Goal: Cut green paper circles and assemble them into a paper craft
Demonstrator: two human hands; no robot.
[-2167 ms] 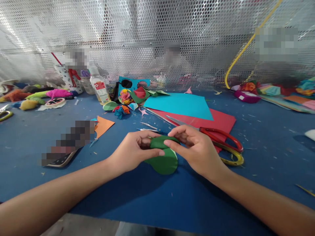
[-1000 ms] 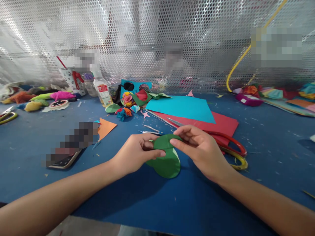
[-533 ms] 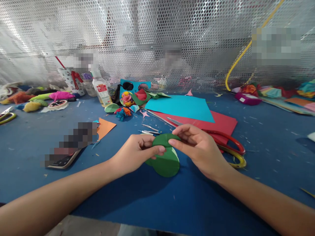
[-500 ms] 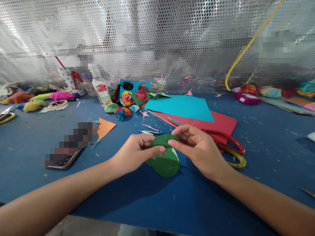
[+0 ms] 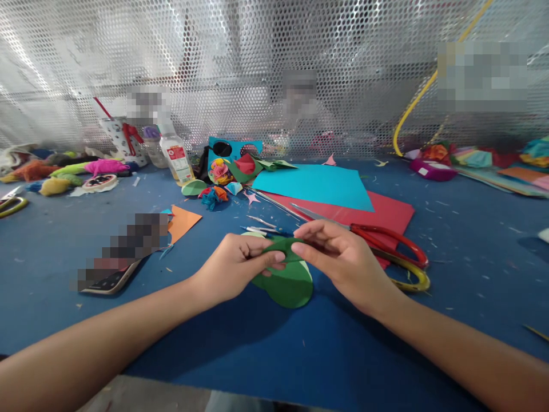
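Note:
Between my two hands is a dark green paper circle (image 5: 285, 248), bent so that only a narrow strip of it shows. My left hand (image 5: 246, 258) pinches its left side between thumb and fingers. At its right side, my right hand (image 5: 337, 257) grips it the same way, fingers curled behind. Beneath lie more green paper circles (image 5: 291, 289) on the blue table, partly overlapping, with a lighter green edge showing. Scissors with red and yellow handles (image 5: 405, 243) lie just past my right hand. A pen (image 5: 259, 230) rests beyond my left fingers.
Red paper (image 5: 390, 214) and a turquoise sheet (image 5: 317, 186) lie ahead. A phone (image 5: 124, 272) and an orange paper piece (image 5: 184, 223) are on the left. A glue bottle (image 5: 176, 157) stands behind, before the perforated metal wall (image 5: 240, 63).
The green circle in my hands has gone from nearly face-on to tilted and bent into a thin strip. Both hands stay in about the same place.

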